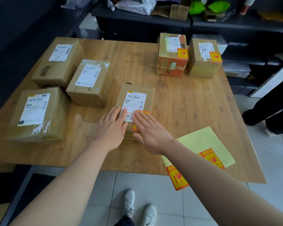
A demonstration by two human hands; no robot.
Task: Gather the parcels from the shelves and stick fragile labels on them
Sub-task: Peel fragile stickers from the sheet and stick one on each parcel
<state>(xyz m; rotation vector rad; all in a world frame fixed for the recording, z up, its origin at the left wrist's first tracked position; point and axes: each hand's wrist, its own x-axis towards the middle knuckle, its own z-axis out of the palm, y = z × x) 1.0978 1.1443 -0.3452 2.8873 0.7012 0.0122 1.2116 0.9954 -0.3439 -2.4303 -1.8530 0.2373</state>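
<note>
From the head view, a fragile label [142,113] is being pressed flat onto the middle parcel [137,95], near the tabletop [186,103] centre, by the left hand [110,128] and right hand [151,132]; each grip is spread, clamping nothing. Uneven pressure is likely risking creases or a lifting corner.

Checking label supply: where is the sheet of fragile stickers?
In the head view, the yellow sticker sheet lies at the wooden table's near right corner, under the right forearm, overhanging the edge.

Our right hand [151,134] is covering most of the fragile label [143,112]; our forearm is hiding part of the sticker sheet [203,144]; shipping-label print is blurring.
</note>
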